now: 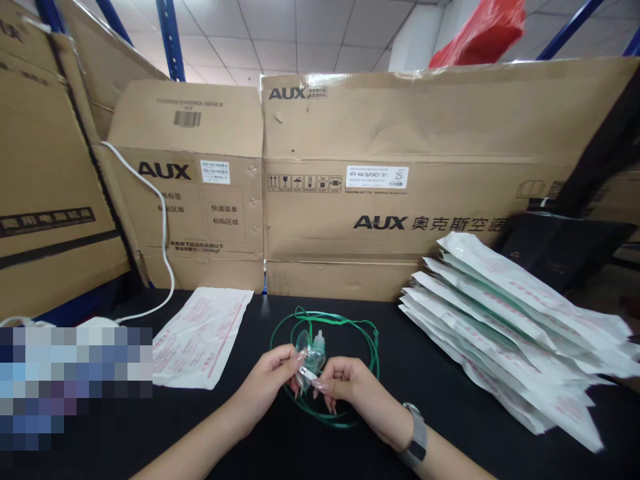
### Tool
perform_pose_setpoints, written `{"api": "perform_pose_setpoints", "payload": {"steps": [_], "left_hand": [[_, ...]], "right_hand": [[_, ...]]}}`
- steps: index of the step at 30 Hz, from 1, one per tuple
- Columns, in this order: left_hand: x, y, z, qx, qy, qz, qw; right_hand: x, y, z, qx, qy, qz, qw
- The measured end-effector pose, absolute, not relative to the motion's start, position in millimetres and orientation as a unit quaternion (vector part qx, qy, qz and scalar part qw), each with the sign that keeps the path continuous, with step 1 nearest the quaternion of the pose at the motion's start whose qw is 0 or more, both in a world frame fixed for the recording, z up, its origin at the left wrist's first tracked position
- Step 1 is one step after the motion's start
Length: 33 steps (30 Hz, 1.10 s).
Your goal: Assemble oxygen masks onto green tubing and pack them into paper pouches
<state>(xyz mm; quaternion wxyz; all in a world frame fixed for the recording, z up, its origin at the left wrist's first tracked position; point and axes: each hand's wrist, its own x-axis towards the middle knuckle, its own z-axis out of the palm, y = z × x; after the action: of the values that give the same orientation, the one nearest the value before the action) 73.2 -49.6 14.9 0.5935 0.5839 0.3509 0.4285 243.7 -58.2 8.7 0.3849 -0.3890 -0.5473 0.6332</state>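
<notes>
Pinched thumb against fingers, the grip of the left hand (277, 369) and that of the right hand (350, 388) are each clamped on an end of a short pale strip (309, 375) in the head view. The strip lies across a transparent green breathing mask (315, 357), which sits between the hands, low in the middle; holding both ends probably keeps so small a piece steady. Whether the strip is fixed to the mask, I cannot tell. Green tubing (377, 363) loops around the mask on the black table (300, 463), likely coiled to stay compact, and a green strap (345, 321) trails over the far side. Left of the hands lies a flat printed pouch (200, 343); at right, similar pouches are piled (500, 333), perhaps to be within reach. Cardboard panels (320, 240) stand behind, seemingly as a screen.
</notes>
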Motion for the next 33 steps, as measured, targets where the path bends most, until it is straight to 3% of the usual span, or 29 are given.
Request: {"api": "perform_pose_setpoints", "payload": {"steps": [14, 21, 33], "left_hand": [[73.5, -51.2, 12.9, 0.565, 0.312, 0.444, 0.622], [70.7, -55.7, 13.9, 0.461, 0.235, 0.447, 0.729], [69.6, -46.3, 3.3, 0.458, 0.276, 0.431, 0.727]], "right_hand": [[242.8, -61.0, 9.6, -0.389, -0.523, 0.659, 0.375], [240.4, -69.1, 22.6, -0.279, -0.487, 0.735, 0.38], [238.6, -65.0, 18.3, -0.255, -0.458, 0.695, 0.493]]}}
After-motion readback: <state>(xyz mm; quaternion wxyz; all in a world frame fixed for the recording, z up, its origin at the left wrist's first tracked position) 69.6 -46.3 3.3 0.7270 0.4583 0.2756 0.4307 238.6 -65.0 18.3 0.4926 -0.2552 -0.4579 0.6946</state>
